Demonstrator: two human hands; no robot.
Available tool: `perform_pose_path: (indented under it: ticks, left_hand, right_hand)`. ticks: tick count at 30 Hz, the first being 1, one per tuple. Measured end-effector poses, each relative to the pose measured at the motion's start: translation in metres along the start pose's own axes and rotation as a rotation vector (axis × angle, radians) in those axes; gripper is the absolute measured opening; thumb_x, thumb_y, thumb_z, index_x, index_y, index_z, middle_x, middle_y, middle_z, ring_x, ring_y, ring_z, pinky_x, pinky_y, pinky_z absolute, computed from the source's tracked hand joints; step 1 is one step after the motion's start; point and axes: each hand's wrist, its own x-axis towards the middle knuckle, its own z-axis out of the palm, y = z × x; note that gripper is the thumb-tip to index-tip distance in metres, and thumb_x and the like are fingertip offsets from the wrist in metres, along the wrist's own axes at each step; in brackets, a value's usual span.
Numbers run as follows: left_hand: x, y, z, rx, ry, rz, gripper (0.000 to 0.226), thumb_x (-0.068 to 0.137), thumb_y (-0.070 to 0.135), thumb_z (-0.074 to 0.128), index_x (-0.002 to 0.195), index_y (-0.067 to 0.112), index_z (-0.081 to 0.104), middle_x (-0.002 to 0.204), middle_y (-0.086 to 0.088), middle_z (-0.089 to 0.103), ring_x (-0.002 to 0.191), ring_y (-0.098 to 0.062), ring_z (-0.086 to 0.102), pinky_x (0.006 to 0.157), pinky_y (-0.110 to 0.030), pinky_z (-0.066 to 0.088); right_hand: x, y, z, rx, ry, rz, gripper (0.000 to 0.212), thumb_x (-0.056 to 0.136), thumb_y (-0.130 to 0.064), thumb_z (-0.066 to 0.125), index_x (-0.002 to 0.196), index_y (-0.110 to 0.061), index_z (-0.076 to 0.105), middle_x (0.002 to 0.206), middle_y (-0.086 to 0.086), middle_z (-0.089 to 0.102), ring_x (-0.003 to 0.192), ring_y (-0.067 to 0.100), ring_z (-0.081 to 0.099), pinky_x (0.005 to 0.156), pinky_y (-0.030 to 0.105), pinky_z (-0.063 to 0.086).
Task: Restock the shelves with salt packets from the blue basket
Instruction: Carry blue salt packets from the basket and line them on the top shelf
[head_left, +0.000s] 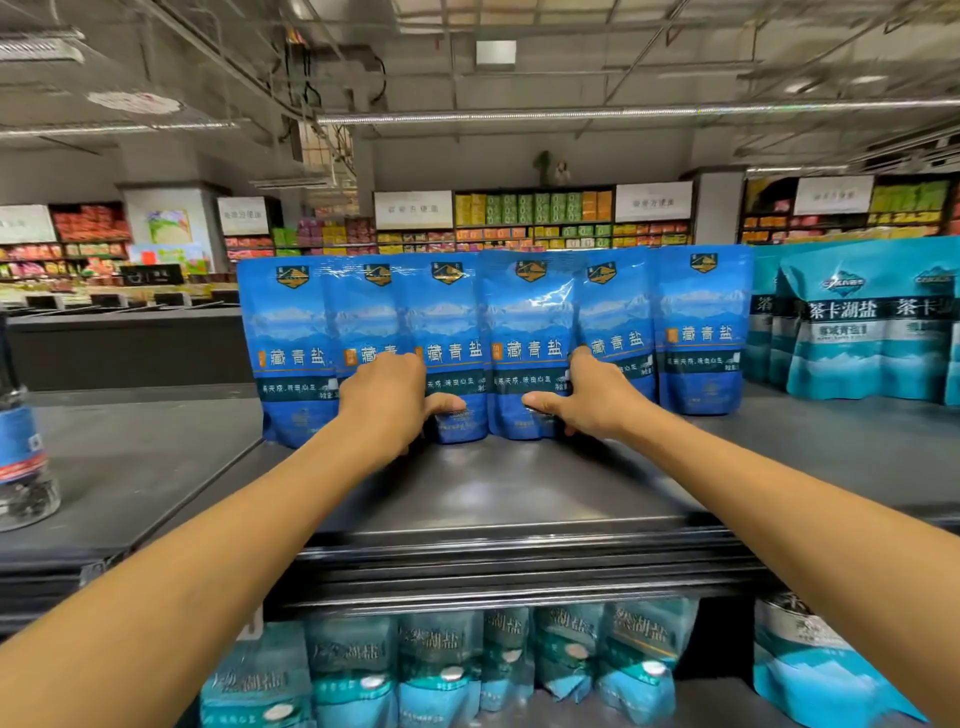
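Now I see both hands on upright blue salt packets (530, 343) on the top shelf (498, 488) — left hand (387, 402) and right hand (592, 397) each curl round a packet's lower edge

I log teal pouches (862, 332) standing upright at the right of the top level; more teal pouches (447, 670) on the level below; a bottle (23, 457) at far left; stocked wall racks (535, 218) behind; ceiling pipes (623, 111) overhead.
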Motion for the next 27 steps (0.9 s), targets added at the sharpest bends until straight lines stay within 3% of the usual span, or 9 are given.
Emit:
perform_pose_path:
  ticks: [2, 4, 8, 11, 13, 15, 20, 23, 27]
  left_hand:
    - [-0.003, -0.002, 0.002, 0.020, 0.051, 0.003, 0.063, 0.084, 0.072, 0.056, 0.064, 0.014, 0.043, 0.057, -0.002, 0.048, 0.069, -0.031, 0.060, 0.063, -0.038, 0.050]
    - [-0.007, -0.006, 0.004, 0.019, 0.122, 0.005, 0.063, 0.091, 0.070, 0.046, 0.060, 0.015, 0.039, 0.057, -0.001, 0.040, 0.067, -0.030, 0.049, 0.060, -0.036, 0.042]
    - [-0.013, -0.013, 0.003, -0.116, 0.172, 0.021, 0.069, 0.099, 0.059, 0.041, 0.050, 0.011, 0.041, 0.050, -0.004, 0.041, 0.057, -0.029, 0.049, 0.058, -0.035, 0.040]
    - [-0.023, -0.019, -0.003, -0.276, 0.182, 0.028, 0.068, 0.100, 0.049, 0.048, 0.047, 0.007, 0.043, 0.043, -0.007, 0.045, 0.052, -0.029, 0.054, 0.055, -0.033, 0.040]
    - [-0.033, -0.022, -0.007, -0.409, 0.197, 0.029, 0.064, 0.100, 0.043, 0.051, 0.050, 0.003, 0.048, 0.047, -0.011, 0.055, 0.054, -0.029, 0.059, 0.060, -0.034, 0.046]
    - [-0.048, -0.022, -0.013, -0.566, 0.203, -0.001, 0.059, 0.101, 0.040, 0.052, 0.058, 0.001, 0.057, 0.052, -0.009, 0.065, 0.049, -0.020, 0.063, 0.059, -0.032, 0.049]
    - [-0.103, -0.030, -0.036, -1.074, 0.275, -0.066, 0.043, 0.102, 0.032, 0.054, 0.064, 0.012, 0.061, 0.048, -0.003, 0.059, 0.034, -0.016, 0.052, 0.032, -0.022, 0.034]
    - [-0.152, -0.038, -0.036, -1.217, 0.366, -0.068, 0.036, 0.098, 0.031, 0.055, 0.068, 0.012, 0.060, 0.049, -0.004, 0.056, 0.033, -0.016, 0.047, 0.031, -0.020, 0.032]
    - [-0.227, -0.056, -0.011, -1.200, 0.446, -0.140, 0.031, 0.095, 0.028, 0.052, 0.069, 0.013, 0.059, 0.048, -0.007, 0.055, 0.032, -0.013, 0.043, 0.037, -0.016, 0.034]
  right_hand:
    - [-0.007, -0.005, 0.000, 0.027, 0.009, 0.027, 0.093, 0.088, -0.051, 0.070, 0.144, 0.006, 0.022, 0.122, 0.023, 0.065, 0.064, 0.011, 0.064, 0.047, 0.018, 0.040]
    - [-0.014, -0.008, -0.001, 0.072, 0.046, 0.030, 0.106, 0.087, -0.050, 0.072, 0.150, 0.006, 0.006, 0.128, 0.024, 0.061, 0.064, 0.014, 0.068, 0.051, 0.022, 0.047]
    - [-0.026, -0.009, -0.002, 0.090, 0.059, 0.037, 0.109, 0.091, -0.044, 0.070, 0.151, 0.006, -0.005, 0.129, 0.025, 0.058, 0.103, 0.029, 0.063, 0.076, 0.040, 0.051]
    - [-0.039, -0.014, -0.004, 0.137, 0.055, 0.043, 0.080, 0.093, -0.043, 0.066, 0.144, 0.000, 0.022, 0.090, 0.010, 0.059, 0.076, 0.017, 0.055, 0.061, 0.034, 0.043]
    - [-0.050, -0.022, -0.003, 0.305, 0.079, 0.013, 0.041, 0.092, -0.039, 0.067, 0.114, -0.012, 0.045, 0.082, 0.003, 0.055, 0.074, 0.021, 0.053, 0.068, 0.037, 0.043]
    - [-0.067, -0.036, 0.001, 0.528, 0.069, -0.042, 0.023, 0.092, -0.030, 0.068, 0.095, -0.016, 0.050, 0.072, 0.002, 0.054, 0.063, 0.019, 0.051, 0.063, 0.036, 0.042]
    - [-0.130, -0.080, 0.016, 0.812, -0.036, -0.298, 0.011, 0.095, -0.015, 0.065, 0.088, -0.009, 0.057, 0.057, 0.000, 0.056, 0.037, 0.012, 0.045, 0.044, 0.025, 0.038]
    - [-0.166, -0.094, 0.042, 0.926, -0.151, -0.397, 0.011, 0.097, -0.011, 0.063, 0.089, -0.007, 0.058, 0.061, 0.003, 0.059, 0.036, 0.015, 0.046, 0.043, 0.023, 0.039]
    - [-0.207, -0.098, 0.105, 1.046, -0.253, -0.396, 0.011, 0.094, -0.016, 0.063, 0.085, -0.011, 0.060, 0.064, 0.008, 0.061, 0.041, 0.017, 0.051, 0.047, 0.026, 0.042]
